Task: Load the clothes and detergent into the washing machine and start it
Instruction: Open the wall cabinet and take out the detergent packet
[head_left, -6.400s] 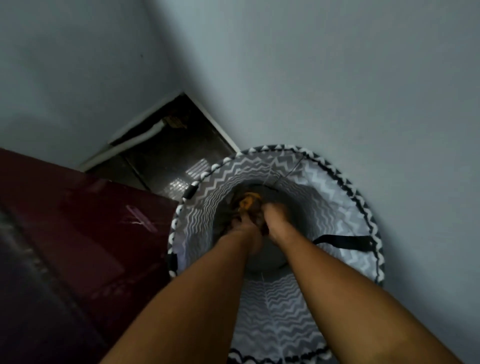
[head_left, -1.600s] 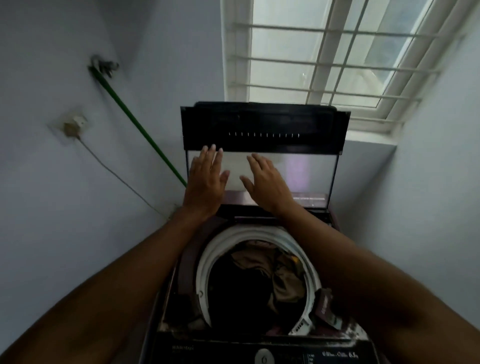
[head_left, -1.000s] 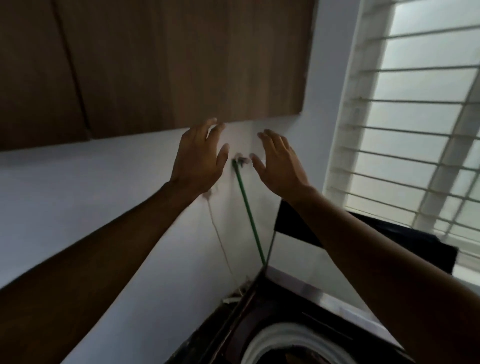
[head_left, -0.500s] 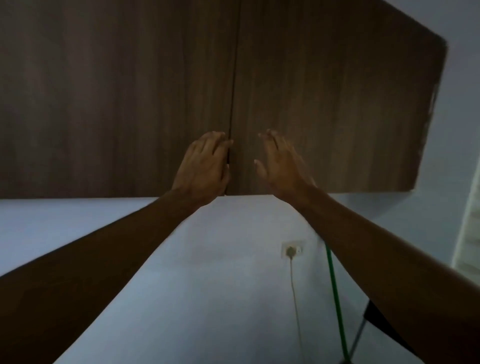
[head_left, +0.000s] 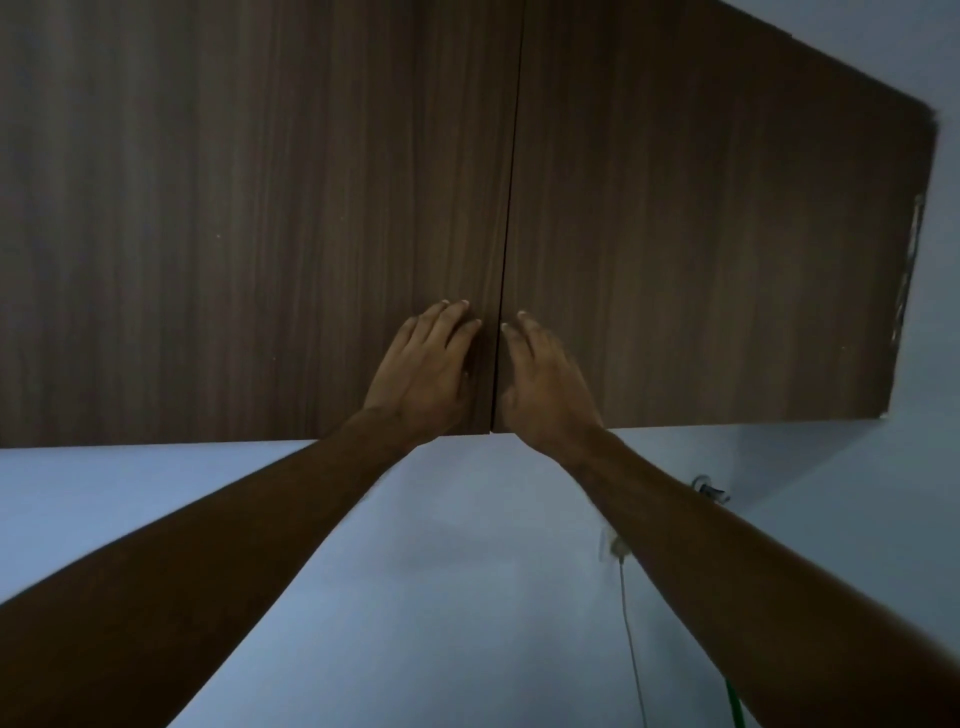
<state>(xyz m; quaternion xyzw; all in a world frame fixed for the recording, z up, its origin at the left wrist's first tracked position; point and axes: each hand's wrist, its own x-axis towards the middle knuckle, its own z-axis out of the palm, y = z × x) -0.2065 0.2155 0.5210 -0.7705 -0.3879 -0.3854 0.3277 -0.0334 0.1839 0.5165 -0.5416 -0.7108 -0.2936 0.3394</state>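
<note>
Both hands flat-fingered, holding nothing, left hand (head_left: 423, 371) and right hand (head_left: 545, 376) either side of the closed cupboard (head_left: 311, 208) seam; detergent and washing machine unseen, so detergent and start likely remain.

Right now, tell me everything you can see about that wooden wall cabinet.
The wall cabinet is dark brown with a vertical wood-grain finish, likely laminate. It hangs high on a pale wall, seen from below. Two flat doors meet at a thin vertical seam, both closed, with no handles visible. The left hand and right hand reach up to the lower door edges on either side of the seam, fingers fairly straight; whether they touch the doors is unclear. Something pale runs along the cabinet's right edge.
</note>
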